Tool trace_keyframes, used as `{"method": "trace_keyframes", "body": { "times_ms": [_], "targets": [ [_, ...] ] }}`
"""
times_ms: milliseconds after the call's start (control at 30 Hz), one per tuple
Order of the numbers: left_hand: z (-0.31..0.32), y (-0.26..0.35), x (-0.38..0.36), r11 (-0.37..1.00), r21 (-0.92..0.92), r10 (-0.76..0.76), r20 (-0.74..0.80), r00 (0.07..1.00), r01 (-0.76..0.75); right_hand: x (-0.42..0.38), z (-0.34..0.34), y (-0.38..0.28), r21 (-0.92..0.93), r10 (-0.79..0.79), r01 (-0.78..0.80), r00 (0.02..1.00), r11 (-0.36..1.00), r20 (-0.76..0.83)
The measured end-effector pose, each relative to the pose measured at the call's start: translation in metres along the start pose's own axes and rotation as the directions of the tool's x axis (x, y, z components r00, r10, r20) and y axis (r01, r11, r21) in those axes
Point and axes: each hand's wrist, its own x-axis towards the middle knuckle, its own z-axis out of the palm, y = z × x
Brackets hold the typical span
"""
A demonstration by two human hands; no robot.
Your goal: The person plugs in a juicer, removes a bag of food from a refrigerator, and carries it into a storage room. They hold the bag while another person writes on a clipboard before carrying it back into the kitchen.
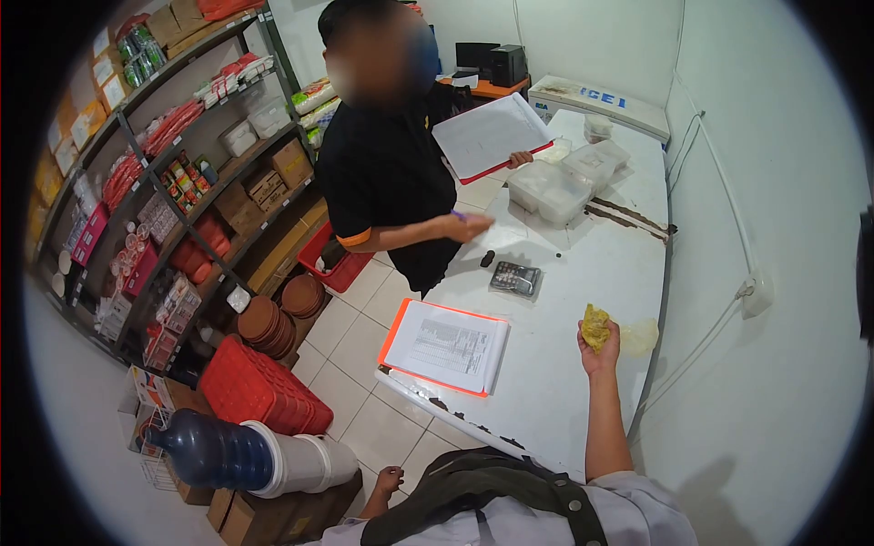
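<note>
"Looking at the head view, what does the right hand have?"

"A crumpled yellow item, with the grip clamped on it, over the right side of the white tabletop. A pale, see-through bag lies just beside that hand."

"And the left hand?"

"Low, over the floor tiles, off the tabletop's near edge. Its fingers look curled, but I cannot tell whether the grip is together or holds anything."

"What lies on the tabletop?"

"An orange-edged board with printed sheets lies at the left edge. Farther in is a dark tray in clear wrap, near a small dark object. Beyond them, translucent tubs sit close together."

"Is anyone across from the wearer?"

"Yes, a person in a black shirt stands at the tabletop's left side, one hand on a red-edged board with white paper, the other hand blurred, with something purple at the fingers."
</note>
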Motion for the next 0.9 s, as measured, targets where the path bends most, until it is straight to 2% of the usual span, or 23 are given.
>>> {"method": "trace_keyframes", "body": {
  "times_ms": [167, 233, 300, 367, 467, 633, 800, 900],
  "targets": [
    [0.003, 0.003, -0.004, 0.999, -0.021, -0.031, 0.016, 0.999, 0.031, -0.001, 0.01, -0.001, 0.002, 0.012, -0.012, 1.0, 1.0, 0.017],
    [0.005, 0.006, -0.006, 1.0, -0.004, -0.029, 0.001, 1.0, 0.029, 0.005, 0.013, 0.004, -0.087, -0.042, 0.05, 0.994, 0.995, 0.099],
    [0.005, 0.004, 0.002, 0.999, 0.012, -0.031, 0.01, 0.999, 0.031, 0.007, 0.021, 0.005, -0.127, -0.022, 0.049, 0.978, 0.991, 0.209],
    [0.008, 0.01, -0.01, 1.0, -0.014, -0.019, 0.012, 1.0, 0.019, -0.003, 0.039, 0.007, -0.225, -0.056, 0.113, 0.968, 0.968, 0.245],
    [0.014, 0.02, -0.018, 0.997, -0.052, -0.05, 0.004, 0.999, 0.05, -0.003, 0.047, 0.01, -0.224, -0.037, 0.091, 0.972, 0.97, 0.232],
    [0.02, 0.024, -0.032, 0.999, 0.003, -0.043, 0.011, 0.999, 0.043, -0.007, 0.046, 0.013, -0.234, -0.021, 0.077, 0.972, 0.969, 0.235],
    [0.017, 0.027, -0.041, 0.989, 0.148, 0.021, 0.044, 0.999, -0.028, -0.008, 0.045, 0.015, -0.221, -0.016, 0.069, 0.972, 0.973, 0.233],
    [0.017, 0.025, -0.039, 0.998, 0.055, -0.022, 0.007, 1.0, 0.022, -0.01, 0.046, 0.014, -0.234, 0.009, 0.052, 0.968, 0.971, 0.251]
  ]
}}
